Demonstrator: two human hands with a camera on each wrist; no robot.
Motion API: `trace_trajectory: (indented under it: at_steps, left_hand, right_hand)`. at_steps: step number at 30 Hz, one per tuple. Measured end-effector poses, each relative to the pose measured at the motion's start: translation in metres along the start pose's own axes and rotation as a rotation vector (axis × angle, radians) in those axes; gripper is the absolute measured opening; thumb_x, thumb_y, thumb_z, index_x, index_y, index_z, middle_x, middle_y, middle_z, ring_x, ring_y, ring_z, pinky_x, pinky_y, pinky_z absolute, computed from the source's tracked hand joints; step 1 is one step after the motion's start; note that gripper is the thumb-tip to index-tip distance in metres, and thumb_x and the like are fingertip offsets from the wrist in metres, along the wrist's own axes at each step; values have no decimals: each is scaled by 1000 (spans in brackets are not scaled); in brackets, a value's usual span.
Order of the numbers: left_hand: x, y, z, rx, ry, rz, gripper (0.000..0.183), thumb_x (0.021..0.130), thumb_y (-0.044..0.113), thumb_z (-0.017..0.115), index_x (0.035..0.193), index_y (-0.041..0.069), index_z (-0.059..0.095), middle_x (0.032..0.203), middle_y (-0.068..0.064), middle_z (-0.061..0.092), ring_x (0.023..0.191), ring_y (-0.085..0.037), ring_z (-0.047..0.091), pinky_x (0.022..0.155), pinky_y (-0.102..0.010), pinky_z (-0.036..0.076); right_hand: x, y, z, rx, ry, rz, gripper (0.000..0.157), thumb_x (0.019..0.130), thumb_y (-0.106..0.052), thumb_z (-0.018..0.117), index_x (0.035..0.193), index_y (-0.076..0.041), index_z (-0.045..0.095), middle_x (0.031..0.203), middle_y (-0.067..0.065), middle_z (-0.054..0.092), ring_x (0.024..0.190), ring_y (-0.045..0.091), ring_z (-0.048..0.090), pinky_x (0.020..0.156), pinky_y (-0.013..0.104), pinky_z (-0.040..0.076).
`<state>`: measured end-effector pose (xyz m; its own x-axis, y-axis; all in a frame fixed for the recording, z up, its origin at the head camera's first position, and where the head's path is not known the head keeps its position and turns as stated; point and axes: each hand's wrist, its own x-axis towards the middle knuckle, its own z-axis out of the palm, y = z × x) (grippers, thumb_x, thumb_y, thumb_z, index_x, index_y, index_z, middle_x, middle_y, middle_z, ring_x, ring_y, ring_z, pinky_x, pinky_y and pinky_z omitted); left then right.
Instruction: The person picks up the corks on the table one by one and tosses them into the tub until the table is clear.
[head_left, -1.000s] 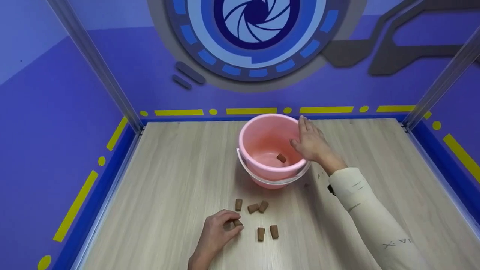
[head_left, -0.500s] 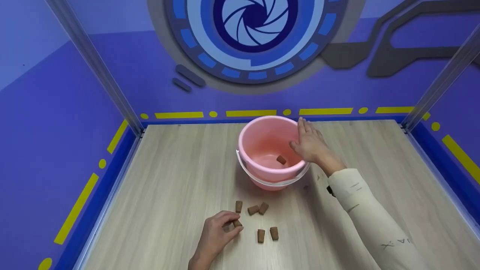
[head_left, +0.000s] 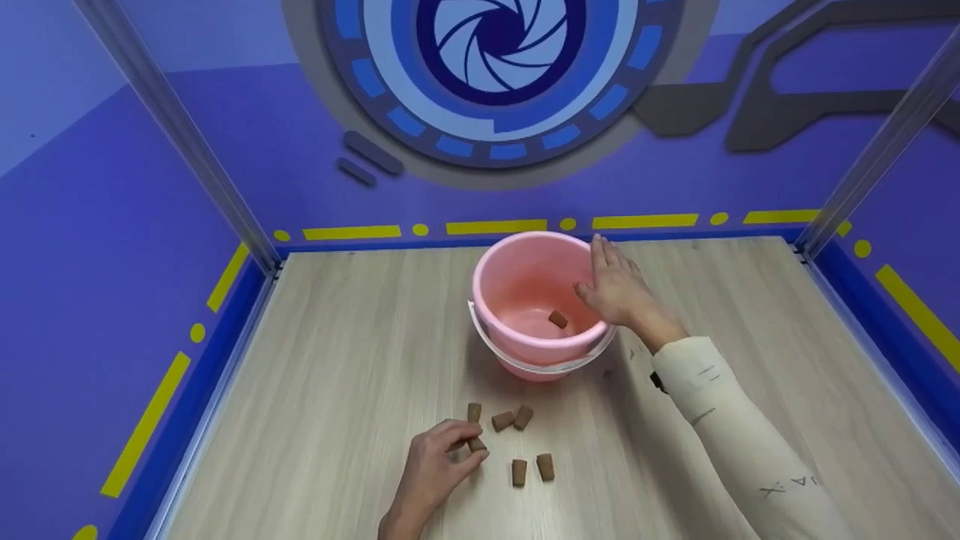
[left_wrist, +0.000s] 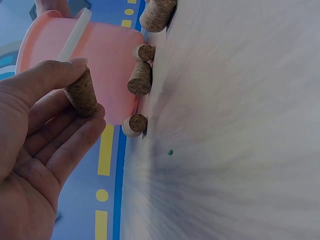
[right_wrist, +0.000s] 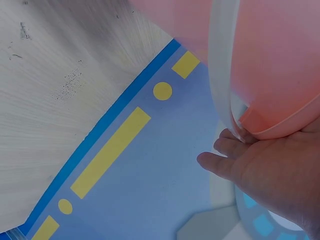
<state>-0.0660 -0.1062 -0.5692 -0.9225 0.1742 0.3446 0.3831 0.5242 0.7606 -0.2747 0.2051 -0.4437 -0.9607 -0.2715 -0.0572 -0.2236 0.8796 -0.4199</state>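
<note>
My left hand (head_left: 435,465) pinches a small tapered cork (left_wrist: 82,95) between thumb and fingertips, near several other corks lying on the table. One of them, a cork (head_left: 474,412), sits right beyond the fingertips. At the back stands a pink bucket (head_left: 517,274) with its white handle (head_left: 551,369) hanging down in front. My right hand (head_left: 619,292) rests on the bucket's right rim, fingers straight and thumb on the inner side. From the right wrist view, its fingers show beside the handle's end. Inside the bucket, a single cork (head_left: 558,319) lies on the bottom.
Two corks lie side by side in front of the bucket, including a cork (head_left: 523,417), and two more, among them a cork (head_left: 545,466), lie nearer me. A blue-purple wall (head_left: 360,202) closes off the wooden table (head_left: 337,360) behind, with panels at both sides.
The head view has shifted slightly. My left hand still pinches the cork, and its fingertips now overlap the cork just beyond them. The right hand stays on the bucket rim.
</note>
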Motion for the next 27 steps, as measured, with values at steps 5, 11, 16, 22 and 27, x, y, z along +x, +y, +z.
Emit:
trace_trajectory:
  at_steps: [5, 11, 16, 22, 27]
  left_hand:
    - [1, 2, -1, 7, 2, 9, 25, 82, 4, 91, 105, 4, 81, 103, 1, 77, 91, -11, 73, 79, -31, 62]
    - [-1, 4, -4, -13, 11, 16, 25, 83, 5, 91, 105, 4, 80, 103, 0, 77, 91, -13, 73, 79, -33, 63]
    - [1, 5, -3, -14, 18, 25, 24, 84, 5, 90, 106, 6, 80, 103, 2, 76, 92, -11, 73, 80, -32, 63]
    - [15, 12, -5, -17, 72, 96, 28, 81, -1, 90, 106, 7, 80, 105, 0, 77, 92, -10, 73, 79, -30, 63]
    - [32, 22, -10, -1, 144, 218, 32, 79, -2, 92, 107, 6, 81, 105, -1, 77, 87, -12, 72, 72, -31, 62]
  right_hand:
    - [0, -1, -2, 1, 4, -2, 89, 109, -33, 53, 165, 8, -4, 173, 29, -1, 159, 47, 2, 127, 62, 5]
    - [-1, -1, 0, -13, -2, -1, 90, 109, -34, 52, 165, 8, -4, 173, 29, 1, 159, 47, 3, 127, 62, 6]
    - [-1, -2, 0, -19, -7, -3, 90, 109, -33, 53, 164, 9, -4, 173, 30, 1, 159, 48, 4, 127, 62, 7]
    - [0, -3, -2, -26, 1, -4, 89, 109, -32, 53, 165, 9, -4, 173, 30, 1, 159, 48, 5, 127, 62, 7]
    - [-2, -1, -1, -16, -7, 6, 89, 110, -33, 52, 165, 8, -5, 174, 29, -1, 159, 47, 3, 127, 62, 6]
